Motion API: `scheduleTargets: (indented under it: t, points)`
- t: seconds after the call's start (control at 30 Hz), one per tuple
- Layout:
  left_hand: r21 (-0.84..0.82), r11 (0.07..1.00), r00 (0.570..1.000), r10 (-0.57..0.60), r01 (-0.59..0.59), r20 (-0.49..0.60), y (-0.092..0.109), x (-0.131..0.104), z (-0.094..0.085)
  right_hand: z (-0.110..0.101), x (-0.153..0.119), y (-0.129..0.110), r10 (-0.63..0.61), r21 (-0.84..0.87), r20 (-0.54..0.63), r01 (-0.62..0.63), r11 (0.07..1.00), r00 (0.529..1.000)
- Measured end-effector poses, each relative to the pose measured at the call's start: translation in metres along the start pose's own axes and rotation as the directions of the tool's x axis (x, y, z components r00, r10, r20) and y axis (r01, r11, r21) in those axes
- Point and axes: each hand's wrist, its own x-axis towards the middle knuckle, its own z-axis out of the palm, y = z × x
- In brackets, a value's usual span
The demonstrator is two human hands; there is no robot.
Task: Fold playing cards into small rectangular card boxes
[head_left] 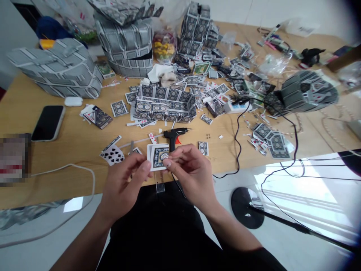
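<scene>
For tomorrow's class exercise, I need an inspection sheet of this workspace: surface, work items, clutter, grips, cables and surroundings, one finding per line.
Surface: wooden table, largely covered toward the far side.
Work items: patterned card, perhaps more than one layer, held up; black glue gun lying just beyond; open card tray behind that.
Clutter: loose cards and scraps spread about; phone at left.
Grips: left grip and right grip both pinch the patterned card.
Cables: black cords near a white power strip; white cable at left.
Surroundings: round black base on pale floor.
</scene>
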Motion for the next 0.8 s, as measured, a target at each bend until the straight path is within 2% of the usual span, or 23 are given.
scheduleTargets:
  t: [0.1, 0.27, 0.5, 0.57, 0.67, 0.8]
  points:
    - [0.122, 0.989, 0.993, -0.096, 0.087, 0.070, 0.002, 0.003, -0.003, 0.000, 0.000, 0.001, -0.012, -0.041, -0.009, 0.012, 0.999, 1.000]
    - [0.046, 0.986, 0.976, -0.167, 0.162, 0.140, 0.002, 0.008, -0.005, -0.001, 0.003, 0.000, 0.006, -0.039, 0.001, -0.006, 0.999, 1.000]
    - [0.038, 0.985, 0.977, -0.174, 0.170, 0.127, 0.001, 0.010, -0.005, -0.002, 0.006, -0.003, 0.100, -0.042, 0.012, -0.099, 0.994, 0.995]
    - [0.053, 0.984, 0.977, -0.176, 0.170, 0.119, 0.001, 0.011, -0.004, -0.003, 0.006, -0.005, 0.166, -0.062, 0.042, -0.164, 0.985, 0.985]
    - [0.046, 0.984, 0.978, -0.177, 0.173, 0.107, 0.002, 0.011, -0.003, -0.005, 0.005, -0.006, 0.247, -0.143, 0.153, -0.226, 0.964, 0.957]
    - [0.026, 0.983, 0.980, -0.183, 0.182, 0.079, 0.004, 0.010, -0.001, -0.008, 0.003, -0.004, 0.202, -0.278, 0.224, -0.136, 0.951, 0.954]
